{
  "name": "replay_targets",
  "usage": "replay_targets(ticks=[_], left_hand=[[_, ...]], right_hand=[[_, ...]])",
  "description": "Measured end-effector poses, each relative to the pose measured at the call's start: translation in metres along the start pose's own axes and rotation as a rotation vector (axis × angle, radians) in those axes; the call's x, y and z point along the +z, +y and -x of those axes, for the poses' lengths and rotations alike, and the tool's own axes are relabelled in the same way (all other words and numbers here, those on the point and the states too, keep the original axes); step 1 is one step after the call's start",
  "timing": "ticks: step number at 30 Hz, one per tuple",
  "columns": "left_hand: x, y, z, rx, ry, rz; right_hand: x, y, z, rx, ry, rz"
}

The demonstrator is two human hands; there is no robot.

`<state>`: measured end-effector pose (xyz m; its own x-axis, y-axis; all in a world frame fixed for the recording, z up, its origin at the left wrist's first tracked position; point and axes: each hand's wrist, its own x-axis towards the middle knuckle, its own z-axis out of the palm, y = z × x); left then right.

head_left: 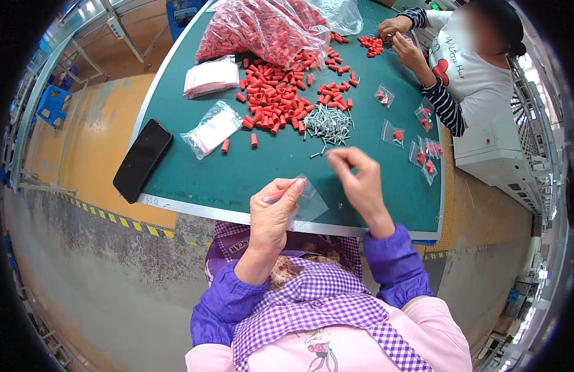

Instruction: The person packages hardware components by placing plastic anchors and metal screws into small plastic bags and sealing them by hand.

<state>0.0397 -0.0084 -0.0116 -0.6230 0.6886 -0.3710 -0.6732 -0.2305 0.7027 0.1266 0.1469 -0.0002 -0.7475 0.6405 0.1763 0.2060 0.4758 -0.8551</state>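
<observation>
My left hand (pixel 276 208) pinches a small clear zip bag (pixel 313 203) over the table's front edge, and something red shows at its fingers. To the right of it, my right hand (pixel 363 183) is raised a little, with thumb and forefinger brought together. Whatever those fingertips may hold is too small and blurred to name. Just beyond them lies a pile of silver screws (pixel 329 123), a few of them strayed toward me. Red cone-shaped caps (pixel 274 93) are heaped behind and left of the screws.
A big plastic bag of red caps (pixel 262 31) occupies the far side. Stacked small bags (pixel 211 77), loose bags (pixel 214 129) and a black phone (pixel 143 161) lie left. Filled bags (pixel 425 155) lie right, near a co-worker (pixel 469 68) handling caps.
</observation>
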Motion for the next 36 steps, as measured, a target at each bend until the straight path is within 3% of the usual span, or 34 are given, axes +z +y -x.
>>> replay_targets(ticks=[2, 4, 8, 11, 17, 21, 23, 26, 29, 31, 32, 34, 36], left_hand=[[-0.002, -0.002, -0.001, 0.094, 0.013, -0.102], [-0.004, -0.006, -0.003, 0.178, 0.011, -0.154], [-0.004, -0.004, -0.001, 0.290, 0.032, -0.277], [0.000, 0.005, 0.003, 0.138, 0.056, -0.263], [-0.001, 0.001, 0.003, 0.088, -0.041, -0.202], [-0.011, -0.005, 0.000, 0.161, -0.040, -0.316], [-0.013, -0.008, -0.003, 0.458, -0.037, -0.476], [0.001, 0.001, 0.001, 0.343, -0.005, -0.354], [0.000, 0.004, 0.004, 0.260, 0.025, -0.473], [0.001, 0.003, 0.003, 0.291, 0.023, -0.449], [0.002, 0.002, 0.002, 0.317, 0.010, -0.427], [0.002, -0.002, -0.001, 0.381, -0.001, -0.485], [0.002, -0.002, -0.003, 0.449, -0.005, -0.543]], right_hand=[[-0.009, 0.016, -0.019, -0.089, 0.078, 0.176], [-0.013, 0.022, -0.031, -0.344, 0.093, 0.571], [-0.015, 0.020, -0.043, -0.338, -0.009, 0.640], [-0.015, 0.018, -0.049, -0.412, -0.108, 0.761], [-0.013, 0.014, -0.066, -0.371, -0.244, 0.877], [-0.018, 0.009, -0.068, -0.101, -0.302, 0.589], [-0.018, 0.013, -0.065, -0.022, -0.298, 0.513], [-0.020, 0.017, -0.059, -0.077, -0.235, 0.467], [-0.018, 0.021, -0.054, -0.007, -0.194, 0.296], [-0.020, 0.026, -0.049, 0.058, -0.166, -0.005], [-0.020, 0.028, -0.047, 0.060, -0.163, -0.004], [-0.017, 0.029, -0.043, 0.236, -0.155, -0.399], [-0.019, 0.021, -0.040, 0.274, -0.180, -0.450]])
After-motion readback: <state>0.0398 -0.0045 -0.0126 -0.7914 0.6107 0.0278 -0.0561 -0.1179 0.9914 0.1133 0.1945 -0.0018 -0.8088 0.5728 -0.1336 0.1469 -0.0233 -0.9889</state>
